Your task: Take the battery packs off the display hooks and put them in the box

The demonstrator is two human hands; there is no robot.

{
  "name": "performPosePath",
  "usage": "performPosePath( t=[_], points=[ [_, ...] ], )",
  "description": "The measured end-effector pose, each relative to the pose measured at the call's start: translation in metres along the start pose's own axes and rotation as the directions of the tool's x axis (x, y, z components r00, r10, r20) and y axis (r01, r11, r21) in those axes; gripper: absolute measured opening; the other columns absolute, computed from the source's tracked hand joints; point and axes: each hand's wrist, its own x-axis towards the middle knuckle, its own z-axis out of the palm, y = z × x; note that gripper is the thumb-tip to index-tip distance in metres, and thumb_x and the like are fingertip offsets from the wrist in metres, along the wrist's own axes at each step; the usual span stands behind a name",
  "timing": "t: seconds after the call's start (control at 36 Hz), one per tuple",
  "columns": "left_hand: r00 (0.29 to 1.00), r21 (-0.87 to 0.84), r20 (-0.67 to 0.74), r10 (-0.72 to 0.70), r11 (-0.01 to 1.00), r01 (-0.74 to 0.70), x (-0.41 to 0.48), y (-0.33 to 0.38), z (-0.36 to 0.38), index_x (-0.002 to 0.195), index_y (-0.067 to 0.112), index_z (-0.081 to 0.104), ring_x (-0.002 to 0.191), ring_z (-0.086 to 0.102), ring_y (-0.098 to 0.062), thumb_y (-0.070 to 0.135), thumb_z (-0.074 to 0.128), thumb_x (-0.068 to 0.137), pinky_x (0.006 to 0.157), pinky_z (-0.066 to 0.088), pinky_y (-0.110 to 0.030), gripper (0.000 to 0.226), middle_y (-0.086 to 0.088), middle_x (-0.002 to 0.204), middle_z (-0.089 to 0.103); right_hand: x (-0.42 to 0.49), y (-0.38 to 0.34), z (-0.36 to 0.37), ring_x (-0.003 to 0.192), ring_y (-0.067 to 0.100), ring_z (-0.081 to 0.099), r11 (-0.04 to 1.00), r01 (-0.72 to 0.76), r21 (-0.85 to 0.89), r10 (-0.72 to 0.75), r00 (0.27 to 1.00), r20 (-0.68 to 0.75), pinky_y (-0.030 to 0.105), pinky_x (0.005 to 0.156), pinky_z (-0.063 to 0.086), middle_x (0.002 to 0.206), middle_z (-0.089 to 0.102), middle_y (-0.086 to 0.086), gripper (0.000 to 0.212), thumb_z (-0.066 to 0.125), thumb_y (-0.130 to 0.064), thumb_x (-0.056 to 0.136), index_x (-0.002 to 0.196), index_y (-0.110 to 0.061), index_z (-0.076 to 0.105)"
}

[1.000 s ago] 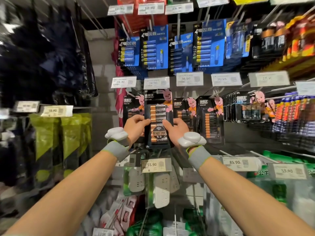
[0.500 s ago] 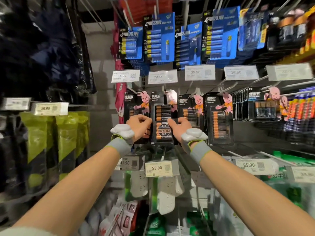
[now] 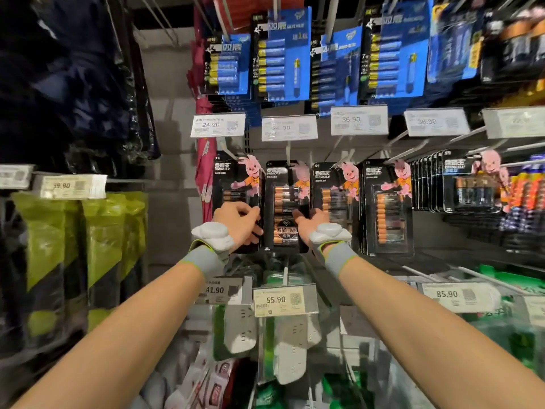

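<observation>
Figure: two-handed removal of a hanging pack. Below the grips hang a price tag point(image 3: 284, 301) and white power strips point(image 3: 290, 349).

The left grip point(image 3: 240, 221) clasps the left edge of the black battery pack point(image 3: 284, 202), fingers curled round it. The right grip point(image 3: 314, 222) pinches the right edge, thumb on the front face. The pack sits between the two grips, apparently not yet off the display hook point(image 3: 287, 153) directly above them.

Recommended technique: draw the pack straight back along the line of the hook, both edges level; a twist would likely snag the hang-hole or tear the card.

Neighbouring packs point(image 3: 333, 190) hang just outside each grip, so fingers should stay tight to the held edges. The box is out of view. Beyond and above the grips hang blue packs point(image 3: 283, 54).
</observation>
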Motion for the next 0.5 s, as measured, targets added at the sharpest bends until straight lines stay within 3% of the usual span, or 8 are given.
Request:
performPosePath(
  t=[0.14,0.31,0.5],
  points=[
    [0.999,0.002,0.032,0.001,1.0,-0.001,-0.002,-0.003,0.0,0.084,0.01,0.068,0.048,0.064,-0.021,0.023,0.054,0.099,0.044,0.05,-0.023,0.024,-0.01,0.066,0.072,0.003,0.001,0.0,0.133,0.032,0.041,0.996,-0.015,-0.091,0.019,0.999,0.038,0.034,0.108,0.029,0.145,0.042,0.014,0.058,0.044,-0.04,0.1,0.143,-0.003,0.034],
    [0.998,-0.006,0.054,-0.009,1.0,0.01,-0.006,-0.007,0.001,0.09,0.006,0.068,0.042,0.061,-0.018,0.021,0.055,0.098,0.042,0.048,-0.022,0.021,-0.006,0.06,0.07,0.004,0.003,0.002,0.127,0.035,0.048,0.993,-0.029,-0.113,0.031,0.999,0.015,0.04,0.109,0.034,0.138,0.05,0.015,0.058,0.045,-0.043,0.098,0.139,-0.002,0.038],
    [0.997,0.019,0.078,-0.001,1.0,0.0,-0.016,-0.005,0.006,0.095,0.007,0.068,0.044,0.062,-0.016,0.019,0.057,0.097,0.044,0.051,-0.022,0.017,-0.006,0.067,0.072,0.003,0.009,-0.002,0.116,0.035,0.056,0.987,-0.077,-0.141,0.079,0.997,0.011,0.042,0.104,0.041,0.132,0.056,0.015,0.069,0.046,-0.057,0.091,0.133,-0.002,0.048]
  ],
)
